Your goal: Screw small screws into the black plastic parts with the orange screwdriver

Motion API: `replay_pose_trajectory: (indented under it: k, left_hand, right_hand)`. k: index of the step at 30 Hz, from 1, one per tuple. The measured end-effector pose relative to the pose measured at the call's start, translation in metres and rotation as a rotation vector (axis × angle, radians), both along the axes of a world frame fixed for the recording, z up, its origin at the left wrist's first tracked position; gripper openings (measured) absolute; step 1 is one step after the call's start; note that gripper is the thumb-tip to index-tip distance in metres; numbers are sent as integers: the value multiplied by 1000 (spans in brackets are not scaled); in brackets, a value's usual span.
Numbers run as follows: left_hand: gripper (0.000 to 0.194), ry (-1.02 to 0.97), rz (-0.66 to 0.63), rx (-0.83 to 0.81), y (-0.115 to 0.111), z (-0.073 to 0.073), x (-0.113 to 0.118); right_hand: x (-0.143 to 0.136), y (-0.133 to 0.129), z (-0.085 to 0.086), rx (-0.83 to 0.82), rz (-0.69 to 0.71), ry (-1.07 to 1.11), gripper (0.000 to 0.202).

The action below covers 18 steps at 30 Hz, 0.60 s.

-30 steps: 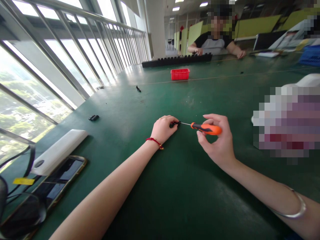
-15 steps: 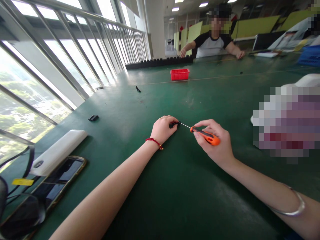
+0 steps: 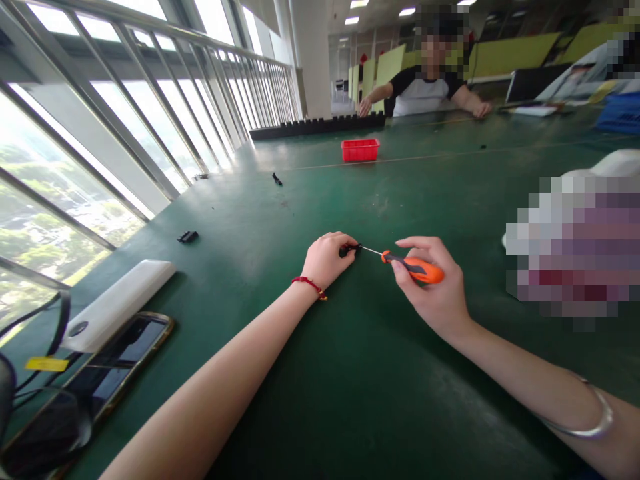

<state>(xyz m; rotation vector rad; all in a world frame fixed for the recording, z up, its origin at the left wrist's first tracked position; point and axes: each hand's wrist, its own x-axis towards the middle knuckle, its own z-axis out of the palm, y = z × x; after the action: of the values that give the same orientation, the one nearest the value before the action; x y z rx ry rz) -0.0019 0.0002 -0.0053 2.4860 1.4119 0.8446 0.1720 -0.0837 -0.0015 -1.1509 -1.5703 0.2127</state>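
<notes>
Screwdriver (image 3: pixel 423 271), grasped between right fingers (image 3: pixel 409 285), has tilted slightly; left fingers (image 3: pixel 344 238) pinch a black piece (image 3: pixel 358 247), probably for steadying it.

Strong daylight enters through tall glass windows (image 3: pixel 25 147) at left — washed out white in places — leaving a pale sheen on the glossy green tabletop (image 3: pixel 330 193), darker in front. Wide-angle distortion stretches the edges; the orange-and-black plastic-handled screwdriver (image 3: pixel 425 271) reads clearly, while pixelation masks patches toward the right.

Green-topped table (image 3: pixel 350 380). Metal railing (image 3: pixel 173 31) before bright windows (image 3: pixel 40 160) at left; pale pillar (image 3: pixel 314 60) beyond. Yellow-green partitions (image 3: pixel 391 68), lit ceiling lights (image 3: pixel 407 12) toward back.
</notes>
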Motion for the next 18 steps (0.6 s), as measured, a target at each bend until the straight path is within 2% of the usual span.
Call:
replay_pose_trajectory:
  k: [2, 4, 7, 9, 13, 15, 18]
  left_hand:
    - [20, 3, -1, 2, 0, 0, 0]
    - [19, 3, -3, 2, 0, 0, 0]
    - [19, -3, -1, -1, 0, 0, 0]
    - [19, -5, -2, -1, 0, 0, 0]
    - [20, -2, -3, 3, 0, 0, 0]
    - [20, -2, -2, 3, 0, 0, 0]
    - [20, -3, 3, -3, 0, 0, 0]
  right_hand:
    - [0, 0, 0, 50, -15, 29, 30]
    - [0, 0, 0, 20, 1, 37, 35]
    - [0, 0, -1, -73, 26, 3, 21]
    - [0, 0, -1, -54, 11, -12, 17]
    - [0, 1, -1, 69, -17, 46, 33]
    - [1, 1, 0, 27, 4, 54, 36]
    - [0, -1, 0, -71, 24, 13, 21]
